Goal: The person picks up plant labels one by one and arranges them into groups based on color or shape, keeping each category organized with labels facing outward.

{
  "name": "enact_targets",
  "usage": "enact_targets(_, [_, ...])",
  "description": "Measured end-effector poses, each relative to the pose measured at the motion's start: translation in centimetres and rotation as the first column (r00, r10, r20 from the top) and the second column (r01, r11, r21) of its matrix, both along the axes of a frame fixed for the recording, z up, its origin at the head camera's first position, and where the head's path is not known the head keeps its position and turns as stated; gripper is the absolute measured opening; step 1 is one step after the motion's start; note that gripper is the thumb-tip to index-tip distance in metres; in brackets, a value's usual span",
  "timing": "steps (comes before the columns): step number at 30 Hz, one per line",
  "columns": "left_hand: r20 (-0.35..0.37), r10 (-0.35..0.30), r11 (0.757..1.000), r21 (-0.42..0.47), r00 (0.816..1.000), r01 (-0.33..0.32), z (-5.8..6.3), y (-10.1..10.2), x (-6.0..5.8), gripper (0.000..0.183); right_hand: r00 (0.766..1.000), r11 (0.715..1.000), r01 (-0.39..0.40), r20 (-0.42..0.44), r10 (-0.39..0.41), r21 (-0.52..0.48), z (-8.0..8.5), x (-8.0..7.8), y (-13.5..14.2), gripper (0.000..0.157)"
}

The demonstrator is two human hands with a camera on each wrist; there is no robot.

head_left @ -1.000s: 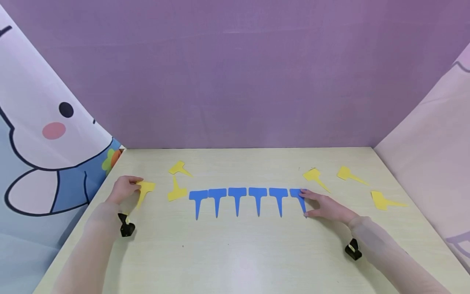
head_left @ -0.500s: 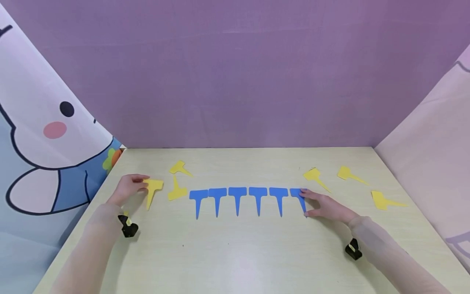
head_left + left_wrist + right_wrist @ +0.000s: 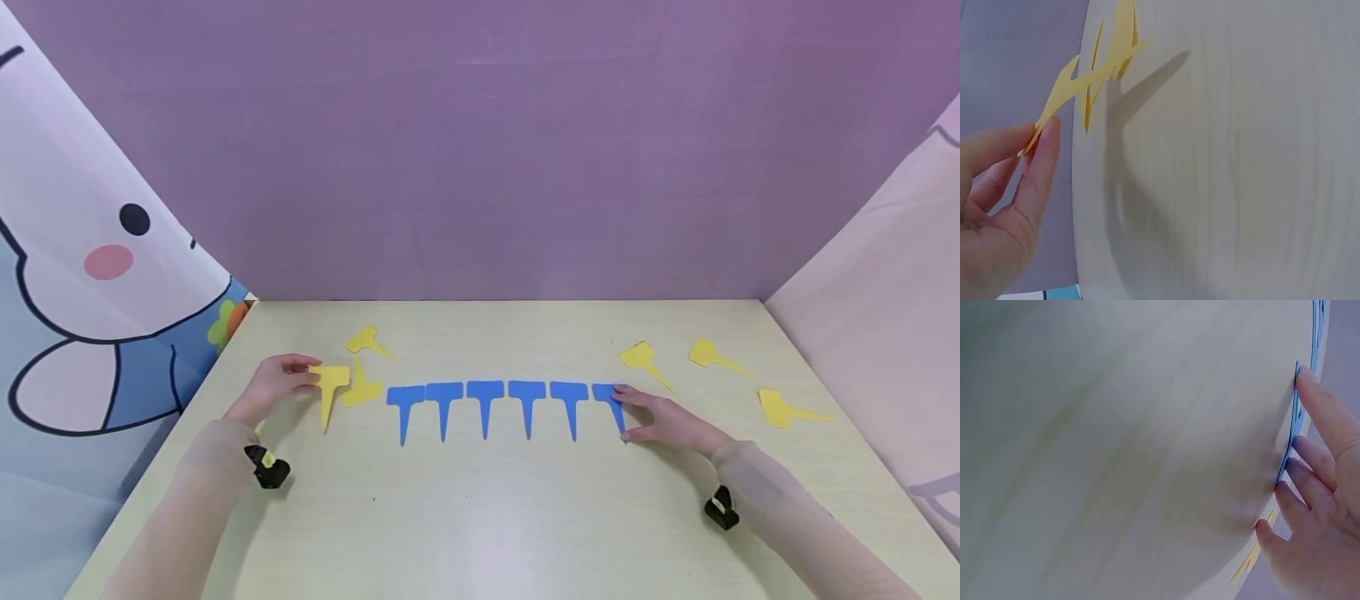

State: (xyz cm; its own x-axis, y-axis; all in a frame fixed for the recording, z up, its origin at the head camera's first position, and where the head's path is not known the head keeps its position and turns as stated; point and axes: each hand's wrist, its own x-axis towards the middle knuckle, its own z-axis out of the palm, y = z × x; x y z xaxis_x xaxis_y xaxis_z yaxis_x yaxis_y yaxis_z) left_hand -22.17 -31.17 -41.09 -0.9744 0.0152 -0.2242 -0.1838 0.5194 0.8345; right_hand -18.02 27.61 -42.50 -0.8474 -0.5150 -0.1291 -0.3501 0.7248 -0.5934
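My left hand (image 3: 273, 387) pinches a yellow T-shaped plant label (image 3: 328, 392) by its head, between thumb and fingertips. The left wrist view shows this label (image 3: 1075, 87) held off the table, its shadow falling below. Several blue plant labels (image 3: 485, 400) lie side by side in a row, stems toward me. My right hand (image 3: 671, 423) rests at the row's right end, on the last blue label (image 3: 606, 395). Its fingertips touch the head and its thumb the stem tip, fingers fairly straight. In the right wrist view that label (image 3: 1294, 425) appears edge-on beside the fingers.
Near the held label lie two yellow labels, one upside down (image 3: 363, 390) and one tilted (image 3: 366, 339). More yellow labels (image 3: 639, 356) lie at odd angles behind and right of my right hand. A purple backdrop (image 3: 480, 167) borders the table's (image 3: 480, 525) far edge.
My left hand has moved to the right with the yellow label, which now hangs upright beside the upside-down one. The right hand and the blue row have stayed in place.
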Motion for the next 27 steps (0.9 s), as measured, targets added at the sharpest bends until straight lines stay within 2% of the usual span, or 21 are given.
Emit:
enact_targets(7, [0.034, -0.041, 0.998, 0.041, 0.999, 0.039, 0.2, 1.1, 0.6, 0.044, 1.000, 1.000, 0.005, 0.013, -0.005, -0.005, 0.1, 0.0, 0.0, 0.070])
enact_targets(16, [0.026, -0.088, 0.993, 0.078, 0.996, 0.086, 0.0, 2.5, 1.6, 0.041, 1.000, 1.000, -0.001, 0.006, 0.001, -0.002, 0.2, 0.0, -0.1, 0.070])
enact_targets(22, [0.055, -0.082, 0.993, 0.092, 0.995, 0.077, -0.1, 3.8, 2.2, 0.037, 1.000, 1.000, 0.002, 0.016, -0.002, -0.007, 0.2, 0.0, 0.0, 0.070])
enact_targets(27, [0.052, -0.097, 0.990, 0.110, 0.994, 0.091, 0.0, 5.1, 2.9, 0.035, 1.000, 1.000, 0.006, 0.029, -0.005, -0.011, 0.2, 0.0, 0.0, 0.071])
